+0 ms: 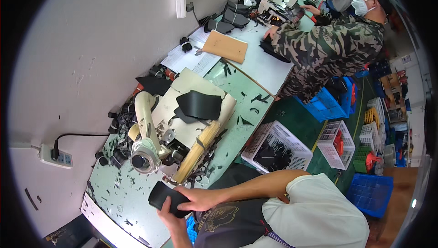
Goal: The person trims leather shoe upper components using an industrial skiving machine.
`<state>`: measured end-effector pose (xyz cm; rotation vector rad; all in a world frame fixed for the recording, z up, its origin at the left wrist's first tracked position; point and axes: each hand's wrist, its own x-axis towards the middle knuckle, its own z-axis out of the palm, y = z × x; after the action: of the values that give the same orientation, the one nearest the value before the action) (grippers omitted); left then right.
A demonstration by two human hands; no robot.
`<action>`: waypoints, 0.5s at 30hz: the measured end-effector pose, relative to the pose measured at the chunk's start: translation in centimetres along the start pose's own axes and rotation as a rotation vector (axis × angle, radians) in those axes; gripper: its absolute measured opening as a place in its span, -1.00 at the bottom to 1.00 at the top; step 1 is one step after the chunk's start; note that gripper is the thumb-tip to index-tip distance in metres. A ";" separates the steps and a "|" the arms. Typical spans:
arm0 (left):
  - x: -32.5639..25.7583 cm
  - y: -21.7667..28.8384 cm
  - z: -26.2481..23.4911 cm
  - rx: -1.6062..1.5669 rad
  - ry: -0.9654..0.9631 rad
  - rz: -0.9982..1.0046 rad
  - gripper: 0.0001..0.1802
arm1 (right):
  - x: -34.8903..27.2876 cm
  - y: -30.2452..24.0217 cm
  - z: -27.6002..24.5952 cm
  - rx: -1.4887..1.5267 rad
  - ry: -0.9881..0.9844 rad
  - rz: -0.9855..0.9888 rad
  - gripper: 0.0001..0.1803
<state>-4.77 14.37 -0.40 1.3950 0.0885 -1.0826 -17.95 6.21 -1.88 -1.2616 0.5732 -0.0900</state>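
My left hand (171,217) grips the lower edge of a black, smooth, slightly curved leather-like piece (160,195), thumb on its face. Fingers of my right hand (200,198) close on the same piece from its right side. The piece is held tilted just off the near side of the worktable. Beyond it stands a cream machine (145,111) with a curved arm and a thread-like white winding at its head. On the machine's pale bed lie more black pieces (199,105), overlapping. A wooden bar (197,152) runs along the bed's near edge.
Black scraps litter the green worktable (132,193). A tan folder (225,46) and papers lie farther back. White crate (277,145) and blue crate (331,100) stand on the floor at right. A co-worker in camouflage (328,47) works at the neighbouring machine. A power strip (55,156) hangs on the wall.
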 end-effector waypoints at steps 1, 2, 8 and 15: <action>-0.1 -0.2 1.1 0.072 0.008 0.116 -0.59 | 0.3 -0.2 -0.1 0.001 0.004 0.029 -0.31; -0.2 0.8 2.4 0.010 -0.054 0.103 -0.56 | 0.0 0.0 -0.4 -0.017 0.124 -0.090 -0.36; 4.0 4.5 3.5 0.450 -0.428 -0.088 -0.60 | -3.8 -1.8 -4.3 0.476 0.049 0.182 -0.64; 6.4 4.4 5.7 1.264 -0.349 0.174 -0.66 | -3.0 0.8 -3.9 0.483 0.311 0.161 -0.62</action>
<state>-1.42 5.42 0.28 2.1961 -1.1245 -1.2505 -22.52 4.16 -2.31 -0.7311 0.8603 -0.2765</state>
